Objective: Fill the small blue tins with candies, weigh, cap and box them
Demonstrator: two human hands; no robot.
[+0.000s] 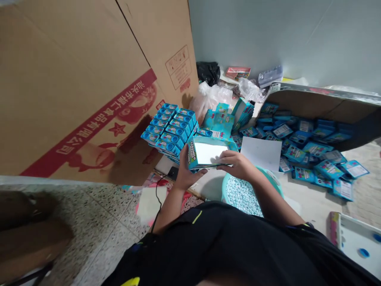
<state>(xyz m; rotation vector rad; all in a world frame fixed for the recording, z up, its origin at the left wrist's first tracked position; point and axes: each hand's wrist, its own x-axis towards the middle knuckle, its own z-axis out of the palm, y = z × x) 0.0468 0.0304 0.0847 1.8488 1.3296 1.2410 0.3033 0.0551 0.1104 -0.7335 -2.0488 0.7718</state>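
A turquoise cardboard display box [193,154] lettered "CARAMELO MACICO" is held between both hands, its white inner bottom facing up. My left hand [188,172] grips its left end, thumb along the near side. On the near right rim lies my right hand [236,163], with fingers reaching over into the box. Just behind and left are stacked small blue packs [171,131] in neat rows. Below my right forearm sits a turquoise tub [224,190] of small pale-blue pellets or candies. Unfolded turquoise cartons [220,121] lie beyond the box.
A large brown carton [89,79] rises on the left. Loose blue packs [306,151] spill from an open carton [324,99] at right. A white sheet [262,153] lies beside them. Plastic bags [211,97] are behind; a white tray [357,238] is lower right. A black cable [157,198] hangs near my left forearm.
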